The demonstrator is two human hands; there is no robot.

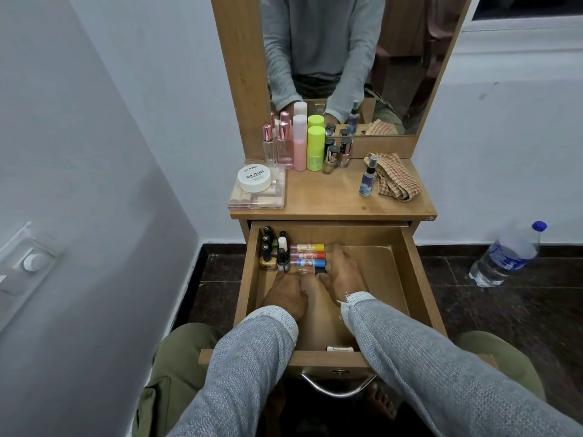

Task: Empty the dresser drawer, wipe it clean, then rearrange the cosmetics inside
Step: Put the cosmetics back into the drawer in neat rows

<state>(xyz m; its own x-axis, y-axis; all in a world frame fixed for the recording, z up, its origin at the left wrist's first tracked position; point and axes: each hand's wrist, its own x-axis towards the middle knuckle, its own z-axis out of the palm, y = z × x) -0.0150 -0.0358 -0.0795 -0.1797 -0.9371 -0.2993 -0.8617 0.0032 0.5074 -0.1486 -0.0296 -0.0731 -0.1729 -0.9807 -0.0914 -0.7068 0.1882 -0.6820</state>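
Observation:
The wooden drawer (407,263) is pulled out in front of me. Several nail polish bottles (273,252) stand in its far left corner. Beside them three lip balm tubes (307,255) lie side by side, capped yellow, red and blue. A fourth tube with a dark cap (307,271) lies just in front of them. My left hand (285,294) has its fingers curled at that tube's left end. My right hand (342,272) rests its spread fingers against the cap ends of the tubes, thumb by the dark cap. The right half of the drawer holds nothing.
On the dresser top (331,197) stand pink perfume bottles (277,146), a pink bottle (299,143), green bottles (316,148), nail polishes (337,154), a blue spray bottle (368,179), a checked cloth (396,179) and a clear box (257,197) under a white jar (255,178). A water bottle (506,253) lies on the floor.

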